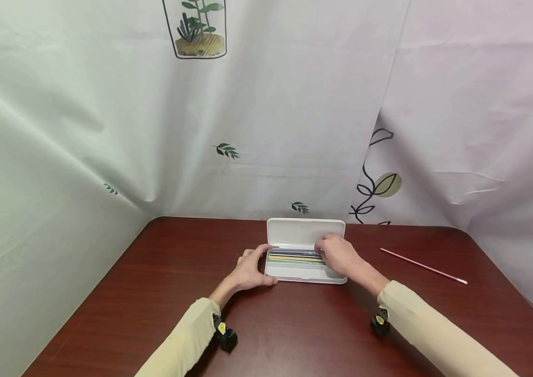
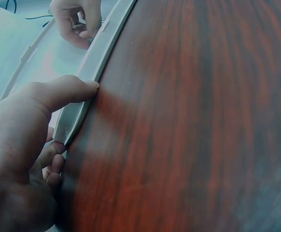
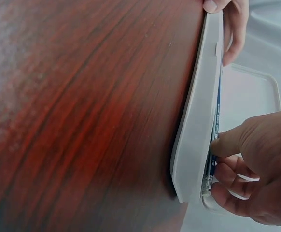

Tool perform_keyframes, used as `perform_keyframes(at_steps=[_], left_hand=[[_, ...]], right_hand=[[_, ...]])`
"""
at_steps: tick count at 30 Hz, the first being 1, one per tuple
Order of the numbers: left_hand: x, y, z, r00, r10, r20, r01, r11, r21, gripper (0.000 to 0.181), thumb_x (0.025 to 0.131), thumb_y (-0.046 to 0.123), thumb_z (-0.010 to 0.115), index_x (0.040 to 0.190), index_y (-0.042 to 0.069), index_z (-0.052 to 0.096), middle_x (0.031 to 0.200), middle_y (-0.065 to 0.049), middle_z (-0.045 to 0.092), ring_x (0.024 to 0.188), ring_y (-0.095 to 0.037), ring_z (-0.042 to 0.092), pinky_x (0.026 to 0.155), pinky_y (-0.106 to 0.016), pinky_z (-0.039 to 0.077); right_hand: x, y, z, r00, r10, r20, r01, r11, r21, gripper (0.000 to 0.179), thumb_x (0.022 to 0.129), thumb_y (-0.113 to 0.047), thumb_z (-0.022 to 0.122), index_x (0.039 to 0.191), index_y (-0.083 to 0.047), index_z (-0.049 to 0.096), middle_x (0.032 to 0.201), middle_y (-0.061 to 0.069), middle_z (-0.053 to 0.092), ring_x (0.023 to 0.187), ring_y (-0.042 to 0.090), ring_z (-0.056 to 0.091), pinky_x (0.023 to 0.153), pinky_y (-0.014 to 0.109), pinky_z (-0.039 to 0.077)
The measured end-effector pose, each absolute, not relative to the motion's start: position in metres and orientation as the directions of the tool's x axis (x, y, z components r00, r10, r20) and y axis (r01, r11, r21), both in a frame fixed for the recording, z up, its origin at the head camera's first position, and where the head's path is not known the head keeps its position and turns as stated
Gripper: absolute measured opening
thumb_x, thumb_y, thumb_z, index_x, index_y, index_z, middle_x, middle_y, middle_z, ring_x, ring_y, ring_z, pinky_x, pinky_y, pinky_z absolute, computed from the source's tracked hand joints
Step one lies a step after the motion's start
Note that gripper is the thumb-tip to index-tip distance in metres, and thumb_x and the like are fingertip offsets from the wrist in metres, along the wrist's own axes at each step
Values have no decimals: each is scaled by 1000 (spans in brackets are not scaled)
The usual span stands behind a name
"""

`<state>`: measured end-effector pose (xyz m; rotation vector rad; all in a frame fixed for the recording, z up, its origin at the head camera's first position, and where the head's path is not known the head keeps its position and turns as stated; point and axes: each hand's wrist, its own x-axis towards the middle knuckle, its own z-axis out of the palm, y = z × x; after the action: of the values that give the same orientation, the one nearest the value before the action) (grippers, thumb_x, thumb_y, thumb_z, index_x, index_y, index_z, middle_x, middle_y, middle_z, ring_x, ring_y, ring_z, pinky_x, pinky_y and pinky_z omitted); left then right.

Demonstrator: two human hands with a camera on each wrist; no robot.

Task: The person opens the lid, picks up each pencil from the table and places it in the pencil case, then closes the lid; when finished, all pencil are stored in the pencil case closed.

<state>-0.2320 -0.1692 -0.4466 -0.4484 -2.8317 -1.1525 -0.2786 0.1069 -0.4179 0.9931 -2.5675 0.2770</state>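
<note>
A white pencil case (image 1: 304,279) lies on the table with its lid (image 1: 294,231) raised at the back. Several pencils (image 1: 294,258) lie lengthwise in its tray, one yellow. My left hand (image 1: 248,272) grips the case's left end, the thumb (image 2: 77,92) along the front edge and the fingers round the far side. Over the right part of the tray, my right hand (image 1: 339,255) reaches in. In the right wrist view its thumb and fingers pinch a dark blue pencil (image 3: 215,125) with white lettering, near the end, inside the case. My right fingertips are partly hidden behind the case wall.
A thin pink stick (image 1: 422,265) with a pale tip lies slantwise to the right of the case. The dark red wooden table (image 1: 294,324) ends at a white printed curtain (image 1: 271,131) just behind the case.
</note>
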Motion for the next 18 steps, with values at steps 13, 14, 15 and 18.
perform_keyframes(at_steps=[13,14,15,18], left_hand=[[-233,-169,-449,-962,237,137,264,678,685,88,67,31,87,145,16,48,134,-12,55,124,-33,39,96,-54,35],[-234,-169,-449,-961,237,140,267,679,684,88,67,31,87,145,16,48,134,-12,54,124,-33,39,96,-54,35],[-234,-169,-449,-961,238,140,268,680,683,88,68,31,87,145,16,48,134,-12,55,124,-33,39,96,-54,35],[-234,-169,-448,-961,239,142,270,683,678,88,67,31,87,145,15,48,134,-13,55,124,-34,39,97,-54,35]], right_hand=[[-273,141,-402,-701,-546,458,-668,728,-154,12,79,5,68,85,-5,71,83,5,60,77,26,58,66,44,51],[-272,148,-400,-705,-535,466,-664,729,-166,11,80,4,68,86,-4,71,82,5,60,75,26,58,66,44,50],[-271,156,-398,-709,-522,474,-658,731,-179,11,80,4,69,87,-4,71,82,5,61,75,26,59,66,45,50],[-268,182,-396,-726,-487,485,-637,742,-208,12,80,4,71,90,-3,72,84,6,62,77,29,62,69,48,51]])
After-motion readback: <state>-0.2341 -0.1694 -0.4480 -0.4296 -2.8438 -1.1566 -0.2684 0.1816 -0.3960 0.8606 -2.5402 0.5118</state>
